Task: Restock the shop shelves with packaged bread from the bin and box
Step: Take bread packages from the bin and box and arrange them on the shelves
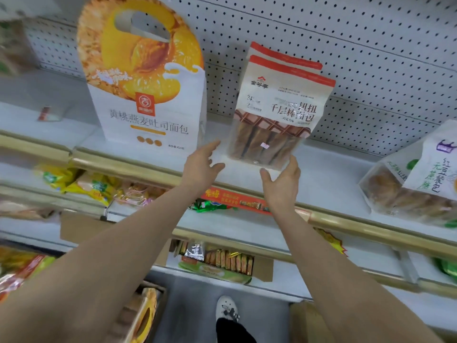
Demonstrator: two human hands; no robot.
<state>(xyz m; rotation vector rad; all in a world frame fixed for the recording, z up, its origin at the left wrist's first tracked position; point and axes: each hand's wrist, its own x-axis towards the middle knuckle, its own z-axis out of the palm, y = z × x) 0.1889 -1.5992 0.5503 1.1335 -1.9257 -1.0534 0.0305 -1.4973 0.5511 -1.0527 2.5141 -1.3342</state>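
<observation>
Bread packet (279, 107), a red-topped pouch of chocolate twist sticks, stands upright on the upper shelf (333, 169), just in front of a matching packet (284, 52) that leans toward the pegboard back (371, 58). The step in hand looks like the placing itself: the pouch is set down but not yet let go. Both arms reach up and forward at full stretch. The right hand (282, 184) grasps the pouch's lower right corner, thumb on the near side and fingers curled up round the edge. The left hand (202, 167) is released, fingers straight and spread beside the lower left corner; whether it touches the pouch I cannot tell. Next, I judge, the pouch needs squaring against its twin and clear of the peach toast box (146, 95) to its left, then a gentle release so it does not tip forward.
</observation>
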